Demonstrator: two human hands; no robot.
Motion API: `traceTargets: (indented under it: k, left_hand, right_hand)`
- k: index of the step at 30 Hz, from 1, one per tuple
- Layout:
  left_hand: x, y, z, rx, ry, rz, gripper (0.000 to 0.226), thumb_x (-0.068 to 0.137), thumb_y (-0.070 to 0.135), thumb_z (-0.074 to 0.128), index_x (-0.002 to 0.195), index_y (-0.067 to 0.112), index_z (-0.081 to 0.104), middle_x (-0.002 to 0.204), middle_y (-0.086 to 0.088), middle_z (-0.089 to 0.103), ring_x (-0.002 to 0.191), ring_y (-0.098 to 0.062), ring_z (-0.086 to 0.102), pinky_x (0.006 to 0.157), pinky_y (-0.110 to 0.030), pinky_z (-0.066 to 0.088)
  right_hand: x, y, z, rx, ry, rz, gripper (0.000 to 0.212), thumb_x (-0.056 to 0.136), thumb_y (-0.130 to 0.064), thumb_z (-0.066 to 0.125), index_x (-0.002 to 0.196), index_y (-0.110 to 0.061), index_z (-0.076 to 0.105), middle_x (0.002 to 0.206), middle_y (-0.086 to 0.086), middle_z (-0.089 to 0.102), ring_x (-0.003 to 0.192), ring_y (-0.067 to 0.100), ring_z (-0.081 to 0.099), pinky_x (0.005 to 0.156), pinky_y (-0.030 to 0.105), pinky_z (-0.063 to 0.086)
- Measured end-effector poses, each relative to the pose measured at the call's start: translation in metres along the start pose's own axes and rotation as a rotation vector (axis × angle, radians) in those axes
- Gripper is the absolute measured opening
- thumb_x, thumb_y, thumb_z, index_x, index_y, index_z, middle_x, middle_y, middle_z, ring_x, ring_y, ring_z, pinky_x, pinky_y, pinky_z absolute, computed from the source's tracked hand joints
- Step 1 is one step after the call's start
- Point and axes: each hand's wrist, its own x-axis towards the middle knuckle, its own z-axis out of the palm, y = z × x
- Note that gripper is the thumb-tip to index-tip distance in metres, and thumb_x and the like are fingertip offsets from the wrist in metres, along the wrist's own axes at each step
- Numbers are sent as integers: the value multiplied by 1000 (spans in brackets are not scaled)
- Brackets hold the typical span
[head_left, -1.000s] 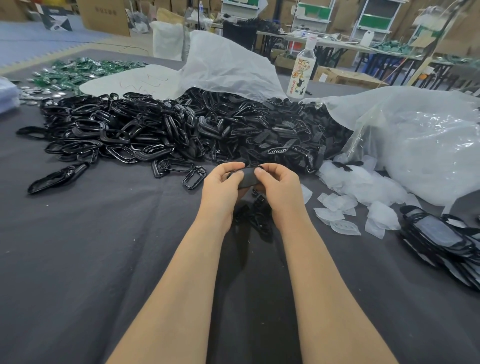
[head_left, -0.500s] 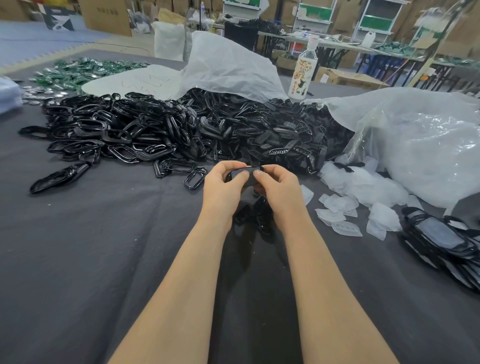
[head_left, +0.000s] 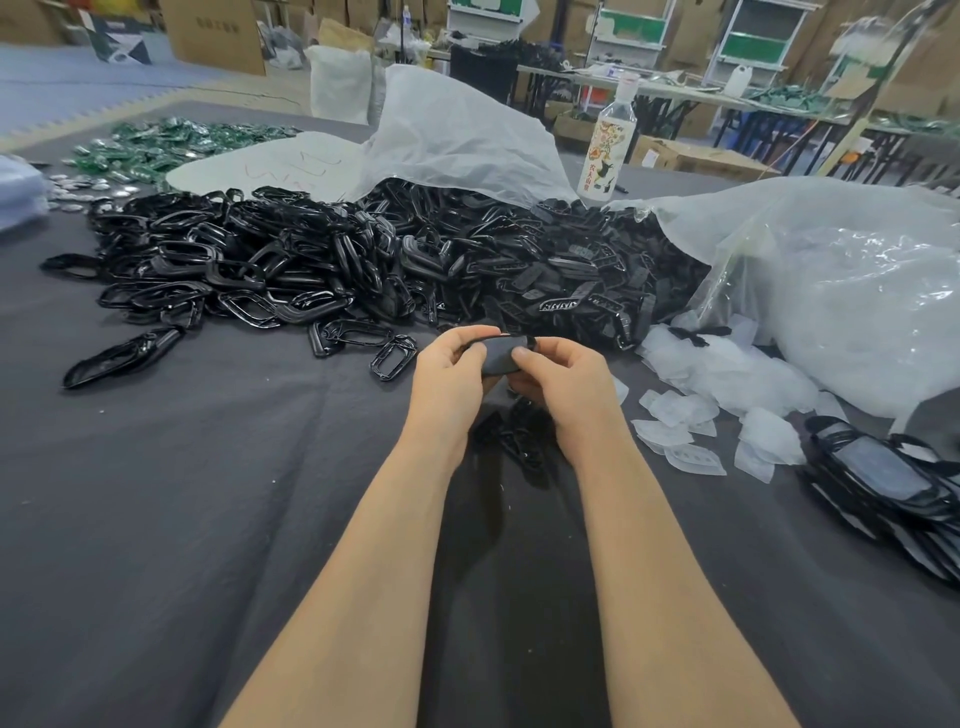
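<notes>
Both my hands hold one small black plastic part (head_left: 498, 356) above the dark grey table cloth (head_left: 208, 493). My left hand (head_left: 449, 371) grips its left end with curled fingers. My right hand (head_left: 558, 376) pinches its right end, thumb on top. Just beyond the hands lies a big heap of black plastic frames and key-shell parts (head_left: 363, 265). A few more black parts (head_left: 519, 436) lie on the cloth between my wrists, partly hidden by them.
Small clear plastic pouches (head_left: 691, 415) are scattered to the right, beside a large clear bag (head_left: 841, 291). Bagged black pieces (head_left: 883, 483) are stacked at the far right. A drink bottle (head_left: 608, 145) and white sheet (head_left: 457, 135) stand behind the heap; green parts (head_left: 171, 145) lie far left.
My hands have stayed in place, working the black part between the fingers; it now shows more of its flat face. The view has shifted slightly.
</notes>
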Motion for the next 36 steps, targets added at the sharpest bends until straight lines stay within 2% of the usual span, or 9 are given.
traceTargets:
  k: [5, 9, 12, 14, 18, 22, 26, 31, 36]
  left_hand:
    - [0, 0, 0, 46, 5, 3, 29, 97, 0, 44, 88, 20, 64, 99, -6, 67, 97, -20, 65, 76, -23, 55]
    - [-2, -1, -2, 136, -6, 16, 23, 94, 5, 54, 90, 25, 65, 95, -4, 70, 93, -21, 67, 83, -32, 57]
    - [-2, -2, -3, 278, 8, 60, 26, 91, 8, 60, 89, 34, 62, 99, -1, 69, 94, -18, 67, 89, -38, 55]
    - [-3, -2, -4, 298, 30, 71, 26, 91, 7, 60, 90, 33, 61, 101, -1, 68, 97, -18, 66, 91, -40, 55]
    - [-3, -1, -5, 289, 42, 73, 26, 91, 5, 60, 90, 30, 61, 104, -6, 69, 99, -22, 65, 93, -42, 54]
    - [-3, -1, -4, 252, 19, 58, 28, 92, 4, 60, 89, 32, 62, 105, -6, 69, 100, -22, 66, 92, -41, 54]
    - [-3, -1, -3, 246, -8, 58, 27, 93, 5, 58, 94, 32, 62, 106, -6, 69, 101, -21, 66, 92, -38, 55]
    - [-1, -6, -4, 253, 58, 50, 20, 91, 11, 63, 92, 30, 56, 98, -7, 71, 89, -19, 70, 89, -40, 56]
    - [-1, -5, -3, 209, 36, 42, 24, 94, 4, 57, 88, 27, 55, 98, -11, 71, 80, -11, 69, 75, -22, 56]
  right_hand:
    - [1, 0, -2, -44, -21, 15, 10, 92, -6, 58, 96, -8, 67, 85, 4, 70, 71, 10, 66, 69, 21, 57]
    - [1, 0, -1, -58, 23, -7, 13, 91, -5, 58, 85, -13, 66, 81, 5, 69, 71, 14, 65, 72, 28, 56]
    - [1, 1, -1, -53, 17, 8, 10, 91, -5, 59, 93, -8, 68, 89, 11, 71, 79, 20, 67, 77, 33, 56]
    - [1, 1, -1, -54, 1, 20, 12, 93, -6, 57, 99, -6, 68, 94, 13, 71, 80, 18, 67, 77, 31, 57]
    - [0, -2, -2, -16, -55, 19, 20, 97, -8, 50, 90, -16, 66, 92, 8, 71, 77, 13, 68, 70, 22, 57]
    - [-1, -1, -1, -103, -28, -41, 14, 91, -3, 59, 88, -16, 64, 87, 6, 70, 78, 17, 67, 77, 31, 57]
    - [1, 1, 0, -128, 25, -71, 12, 89, -3, 60, 89, -13, 64, 87, 6, 71, 79, 19, 68, 76, 31, 58]
    - [2, 2, 1, -91, 35, -24, 18, 90, -2, 59, 84, -18, 65, 84, 3, 71, 79, 19, 69, 79, 33, 58]
    - [1, 2, -1, -87, 23, -21, 19, 90, -3, 59, 82, -19, 65, 83, 5, 71, 79, 21, 67, 83, 38, 57]
